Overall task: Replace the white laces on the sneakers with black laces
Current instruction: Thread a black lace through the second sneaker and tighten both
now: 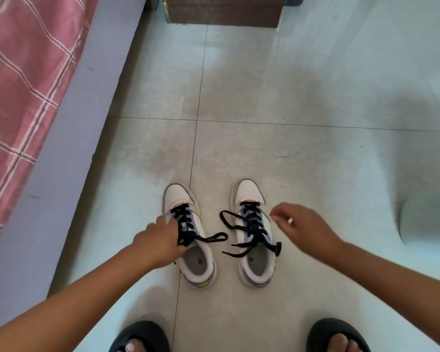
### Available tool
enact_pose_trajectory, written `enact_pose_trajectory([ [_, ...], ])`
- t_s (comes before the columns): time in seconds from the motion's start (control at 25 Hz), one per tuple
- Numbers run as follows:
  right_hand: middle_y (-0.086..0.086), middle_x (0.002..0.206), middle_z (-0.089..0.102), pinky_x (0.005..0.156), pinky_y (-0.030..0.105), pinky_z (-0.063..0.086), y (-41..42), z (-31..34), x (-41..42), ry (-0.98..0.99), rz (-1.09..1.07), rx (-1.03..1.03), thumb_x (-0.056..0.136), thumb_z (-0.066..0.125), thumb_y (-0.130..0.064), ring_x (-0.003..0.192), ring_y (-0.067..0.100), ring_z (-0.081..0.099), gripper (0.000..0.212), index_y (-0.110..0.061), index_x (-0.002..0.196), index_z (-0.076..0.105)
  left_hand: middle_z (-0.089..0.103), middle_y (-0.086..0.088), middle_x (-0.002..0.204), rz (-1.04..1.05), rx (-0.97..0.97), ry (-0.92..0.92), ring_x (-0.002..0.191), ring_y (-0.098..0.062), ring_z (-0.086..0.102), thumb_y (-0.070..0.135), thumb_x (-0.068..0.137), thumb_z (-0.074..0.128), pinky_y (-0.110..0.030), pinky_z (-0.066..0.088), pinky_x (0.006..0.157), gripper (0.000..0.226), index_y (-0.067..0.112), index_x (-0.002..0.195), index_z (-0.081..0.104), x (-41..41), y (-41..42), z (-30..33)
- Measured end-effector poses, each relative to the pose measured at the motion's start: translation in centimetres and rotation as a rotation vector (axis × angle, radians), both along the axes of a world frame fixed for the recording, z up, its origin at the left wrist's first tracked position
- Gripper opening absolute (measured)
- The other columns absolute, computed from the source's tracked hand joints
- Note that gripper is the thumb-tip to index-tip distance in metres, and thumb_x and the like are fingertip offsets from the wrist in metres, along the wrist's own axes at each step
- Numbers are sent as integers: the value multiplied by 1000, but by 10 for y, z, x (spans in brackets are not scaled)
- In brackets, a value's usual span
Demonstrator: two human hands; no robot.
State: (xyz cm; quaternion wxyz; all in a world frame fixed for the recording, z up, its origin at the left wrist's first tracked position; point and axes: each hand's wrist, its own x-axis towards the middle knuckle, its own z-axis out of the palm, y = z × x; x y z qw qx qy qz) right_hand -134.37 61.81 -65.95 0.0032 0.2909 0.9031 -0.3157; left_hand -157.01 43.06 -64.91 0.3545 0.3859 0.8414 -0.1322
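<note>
Both sneakers point(219, 235) already wear black laces point(249, 229); your left hand point(160, 240) grips one shoe's laces, right hand point(302, 227) loose, empty.

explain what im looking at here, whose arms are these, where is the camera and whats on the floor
There is no machine: these are a person's two bare arms, filmed by one wide-angle camera worn on their head, looking down. On the pale tiled floor stand two white low-top sneakers side by side, toes pointing away, both laced with black flat laces. The left hand rests on the left sneaker at its black lace. The right hand hovers beside the right sneaker, fingers loosely curled, holding nothing. Its lace is tied in a loose bow. A pink checked bed cover lies at left; black slippers on the person's feet show below.
</note>
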Motion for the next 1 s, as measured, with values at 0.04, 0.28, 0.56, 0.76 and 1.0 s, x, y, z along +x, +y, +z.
enact_pose_trajectory([
  [0.04,-7,94,63,74,27,44,14,-1,-10,-52,-64,-52,94,51,-28,83,11,54,16,-21,100,63,33,-14,136,24,37,16,119,-31,44,43,91,48,-35,41,89,63,14,141,22,0,11,3],
  [0.28,4,108,49,82,26,41,26,-21,-64,-276,-11,-215,89,62,-23,99,21,54,20,-15,107,60,-8,-20,155,225,227,-249,144,-37,-1,33,84,60,-46,23,114,95,14,150,-7,42,26,-29],
  [0.56,6,108,46,79,27,40,30,-28,-75,-422,73,-116,90,61,-25,92,22,51,19,-9,102,59,37,12,137,448,477,-630,122,-1,37,26,74,79,-7,34,92,90,22,145,23,19,11,-17],
  [0.76,5,96,51,60,20,34,38,-34,-75,-367,14,-239,93,57,-21,83,19,50,11,-13,88,52,38,9,137,428,532,-495,132,-6,35,37,83,68,-21,32,101,68,20,141,35,14,14,-11],
  [1.0,5,96,44,72,31,38,34,-43,-69,-360,129,-64,97,46,-21,85,23,46,7,-14,94,46,55,-3,116,-14,598,-296,112,-19,49,21,93,53,-32,40,95,23,15,114,61,34,91,-26],
])
